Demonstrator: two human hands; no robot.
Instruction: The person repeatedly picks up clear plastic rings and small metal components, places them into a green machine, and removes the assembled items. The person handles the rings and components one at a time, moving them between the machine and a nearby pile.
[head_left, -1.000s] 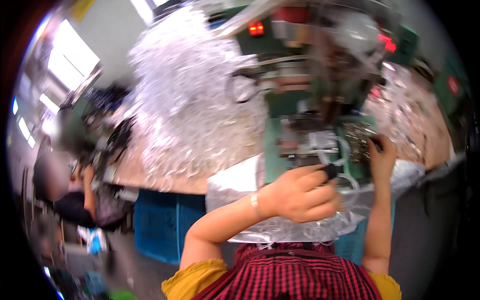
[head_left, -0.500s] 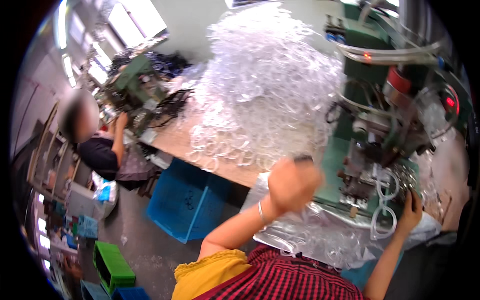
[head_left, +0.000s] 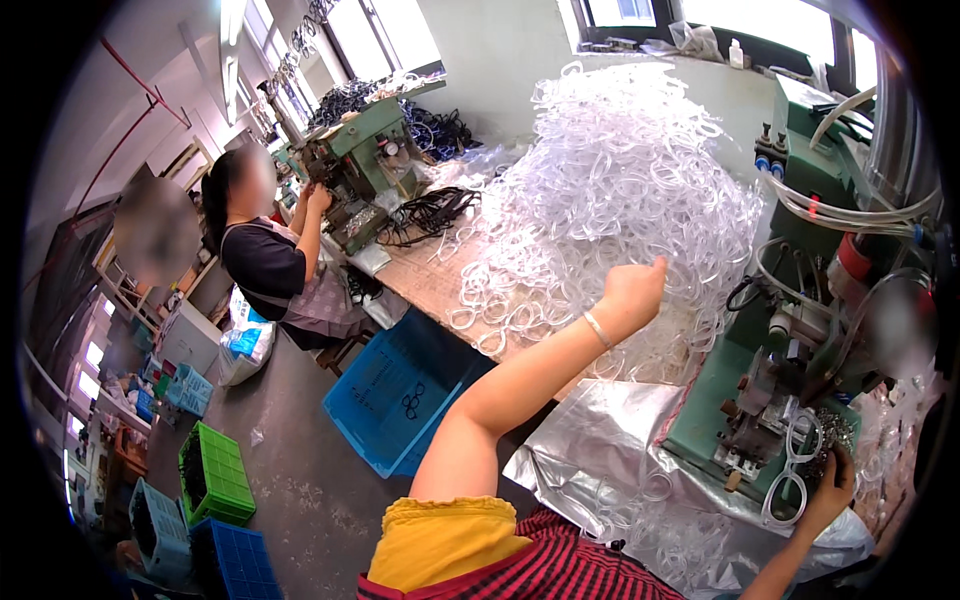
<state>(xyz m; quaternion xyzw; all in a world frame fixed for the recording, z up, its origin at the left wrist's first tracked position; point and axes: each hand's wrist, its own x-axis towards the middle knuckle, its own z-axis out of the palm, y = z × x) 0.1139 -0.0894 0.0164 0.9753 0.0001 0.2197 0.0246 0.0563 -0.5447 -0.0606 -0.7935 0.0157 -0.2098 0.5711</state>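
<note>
Two hands work apart: the left hand [head_left: 632,290] is closed among the clear plastic rings [head_left: 610,190] heaped on the worktop [head_left: 425,280], seemingly gripping some. The right hand [head_left: 828,488] grips a clear ring [head_left: 785,495] by the green machine [head_left: 790,330], low at right.

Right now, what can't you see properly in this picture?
- Head view: the left hand is turned away in the pile of clear plastic rings, so its fingers and grip are hidden.
- The right hand sits at the dark rim beside the green machine; its grip on the clear ring piece is unclear.
- The small metal parts are too tiny to identify.
</note>
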